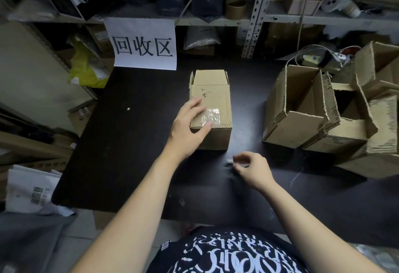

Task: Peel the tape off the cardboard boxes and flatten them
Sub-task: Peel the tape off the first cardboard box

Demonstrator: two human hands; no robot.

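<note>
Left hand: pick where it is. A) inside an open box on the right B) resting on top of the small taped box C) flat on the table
B: the left hand lies on top of the small box, fingers spread beside the clear tape patch, thumb at its near edge.

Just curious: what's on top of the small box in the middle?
On the small box lie a crinkled patch of clear tape and the left hand, which hides the near-left corner.
</note>
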